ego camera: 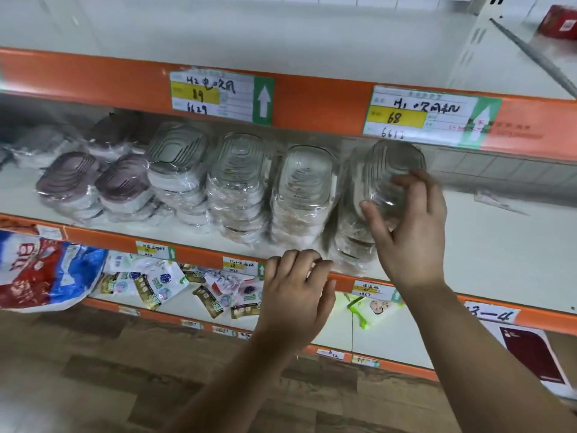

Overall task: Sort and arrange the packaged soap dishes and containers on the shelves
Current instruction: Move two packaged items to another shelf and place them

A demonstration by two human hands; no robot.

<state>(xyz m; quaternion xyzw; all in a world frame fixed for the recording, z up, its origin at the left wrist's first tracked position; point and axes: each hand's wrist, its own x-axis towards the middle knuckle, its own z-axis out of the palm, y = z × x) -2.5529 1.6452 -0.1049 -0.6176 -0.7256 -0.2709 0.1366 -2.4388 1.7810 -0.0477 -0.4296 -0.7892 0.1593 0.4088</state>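
Setting: shop shelving with orange front edges; I stand close, looking down along the middle shelf (468, 245), white and bare at its right end
Price tags: two handwritten labels (218, 95) on the orange strip above the dishes
Mauve stacks: wrapped soap dishes in a dull purple (121, 185) lean in two rows at the left
Clear stacks: three rows of clear wrapped dishes (237, 176) lean side by side in the middle, fairly even
Rightmost stack: a fourth clear row (352, 232) sits just beside them, looser and partly behind my wrist
Right hand (412, 232): fingers and thumb closed around a clear packaged dish (393, 164) at the top of that rightmost row, held upright on its edge
Left hand (296, 295): fingers curled loosely at the shelf lip below the clear rows, holding nothing that I can see; whether they touch the lip I cannot tell
Lower shelf: sachets and a red and blue bag (46, 270) lie in a jumble, not my concern now
Step in hand: I judge I am seating this dish on the last clear row
Next move: it calls for tipping the dish to the same lean as its neighbours, then letting go gently so the slippery wrap does not slide forward
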